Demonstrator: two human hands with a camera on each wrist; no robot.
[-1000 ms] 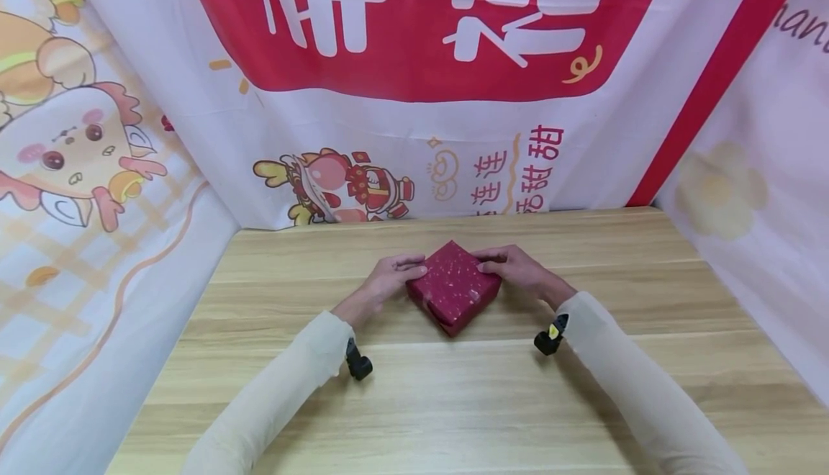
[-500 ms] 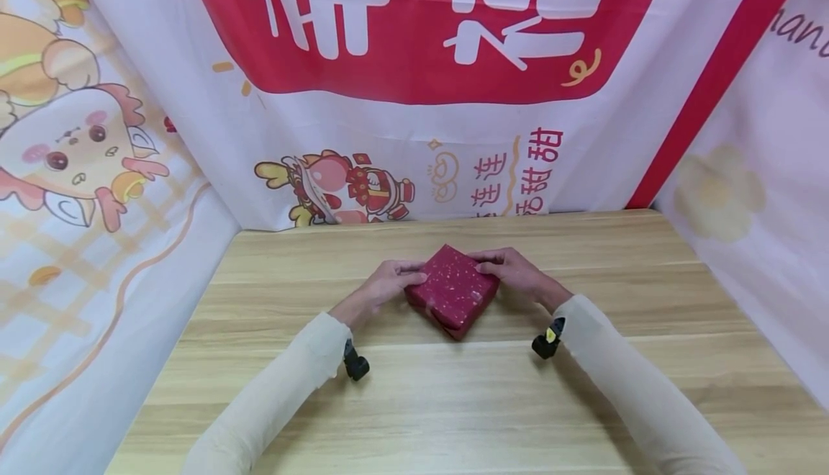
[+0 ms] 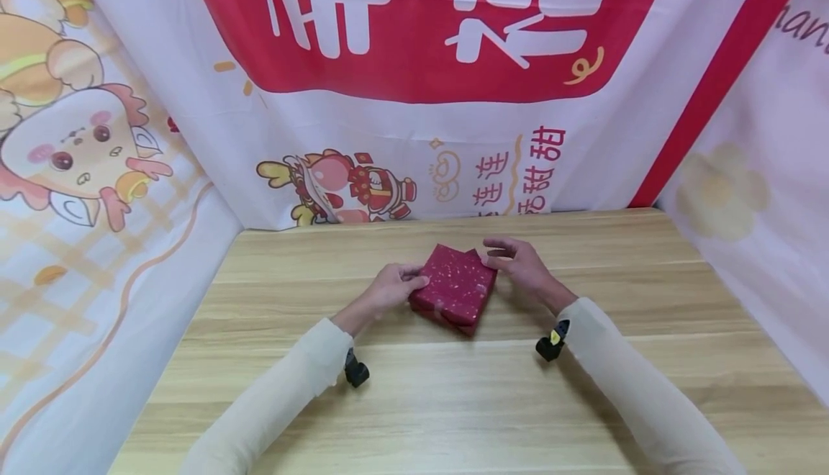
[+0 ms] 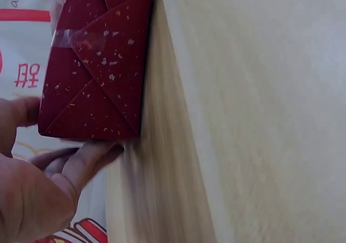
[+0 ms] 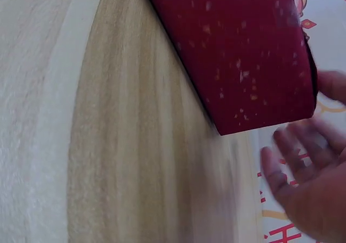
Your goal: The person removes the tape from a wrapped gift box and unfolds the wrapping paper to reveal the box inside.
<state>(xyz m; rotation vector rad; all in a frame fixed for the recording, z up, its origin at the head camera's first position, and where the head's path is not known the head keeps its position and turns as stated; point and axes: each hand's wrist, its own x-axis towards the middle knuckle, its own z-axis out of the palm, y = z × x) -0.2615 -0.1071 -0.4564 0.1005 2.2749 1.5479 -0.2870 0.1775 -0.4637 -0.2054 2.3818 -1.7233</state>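
Note:
A gift box (image 3: 458,284) wrapped in dark red, speckled paper sits turned at an angle on the wooden table. My left hand (image 3: 392,288) holds its left corner, thumb on the top and fingers against the side. In the left wrist view, the near end of the gift box (image 4: 102,65) shows folded triangular flaps and a strip of clear tape (image 4: 64,38). My right hand (image 3: 518,263) has its thumb at the top right edge, while its fingers spread away from the side. A small red corner of paper (image 3: 473,252) sticks out at the back, near that thumb.
The wooden table (image 3: 414,403) ends at the back against a white and red printed cloth (image 3: 414,122). More printed cloth hangs along the left and right sides. A small black camera sits on each wrist.
The gift box has turned counterclockwise, its front corner swinging to the right. My right fingers have come off its far side; the left hand keeps its hold.

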